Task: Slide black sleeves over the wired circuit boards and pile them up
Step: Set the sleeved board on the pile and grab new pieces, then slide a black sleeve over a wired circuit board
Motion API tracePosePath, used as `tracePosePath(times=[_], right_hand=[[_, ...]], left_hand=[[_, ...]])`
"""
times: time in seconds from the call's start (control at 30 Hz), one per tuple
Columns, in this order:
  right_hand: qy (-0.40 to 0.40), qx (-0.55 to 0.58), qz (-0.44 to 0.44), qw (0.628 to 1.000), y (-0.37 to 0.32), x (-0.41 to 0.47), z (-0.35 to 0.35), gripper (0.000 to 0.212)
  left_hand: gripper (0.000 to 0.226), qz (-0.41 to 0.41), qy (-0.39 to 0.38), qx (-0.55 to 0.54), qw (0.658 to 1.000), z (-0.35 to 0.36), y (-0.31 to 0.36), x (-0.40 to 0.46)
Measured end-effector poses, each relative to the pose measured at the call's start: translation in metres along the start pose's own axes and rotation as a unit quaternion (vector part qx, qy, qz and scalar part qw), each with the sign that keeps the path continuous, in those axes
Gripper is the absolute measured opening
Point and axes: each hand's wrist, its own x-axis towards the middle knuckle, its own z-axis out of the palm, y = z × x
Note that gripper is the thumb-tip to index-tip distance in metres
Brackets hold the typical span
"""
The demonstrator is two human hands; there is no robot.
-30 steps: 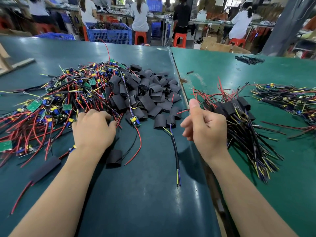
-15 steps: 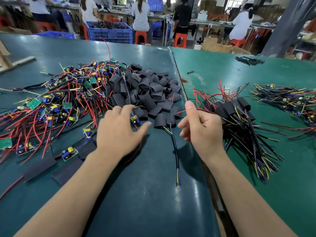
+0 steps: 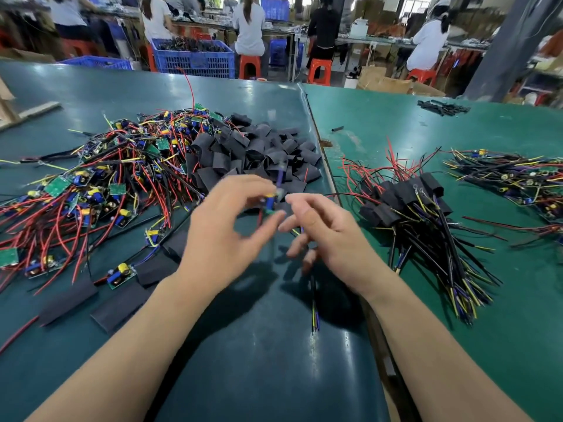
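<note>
My left hand (image 3: 225,236) pinches a small wired circuit board (image 3: 269,204) between thumb and fingers, lifted above the table; the board is blurred. My right hand (image 3: 327,233) hovers just to its right with fingers spread and relaxed, holding nothing that I can make out. Behind them lies a heap of empty black sleeves (image 3: 259,156). A tangle of bare wired boards (image 3: 91,184) fills the left. The pile of sleeved boards (image 3: 405,202) lies at the right, with wires fanning toward me.
Flat black sleeves (image 3: 122,306) and a loose board (image 3: 118,275) lie near my left forearm. Another bundle of wired parts (image 3: 518,178) sits far right. A seam (image 3: 329,178) divides the two green tables. Seated people, blue crates and red stools stand behind.
My left hand has moved right from the board tangle and lifted a board off the table. My right hand has opened from a loose fist and come in beside it.
</note>
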Motion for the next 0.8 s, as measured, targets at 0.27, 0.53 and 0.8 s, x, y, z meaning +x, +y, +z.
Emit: tracePosePath(times=[0.27, 0.53, 0.8], right_hand=[[0.034, 0.111, -0.033, 0.993, -0.011, 0.0, -0.019, 0.019], [-0.003, 0.135, -0.031, 0.99, -0.016, -0.003, -0.026, 0.023], [0.035, 0.121, -0.058, 0.99, -0.014, -0.001, -0.028, 0.024]], left_hand=[[0.018, -0.02, -0.053, -0.013, 0.998, 0.012, -0.001, -0.006], [0.038, -0.184, -0.247, 0.251, 0.918, 0.006, -0.039, -0.009], [0.038, -0.225, -0.244, 0.188, 0.924, -0.01, -0.042, -0.002]])
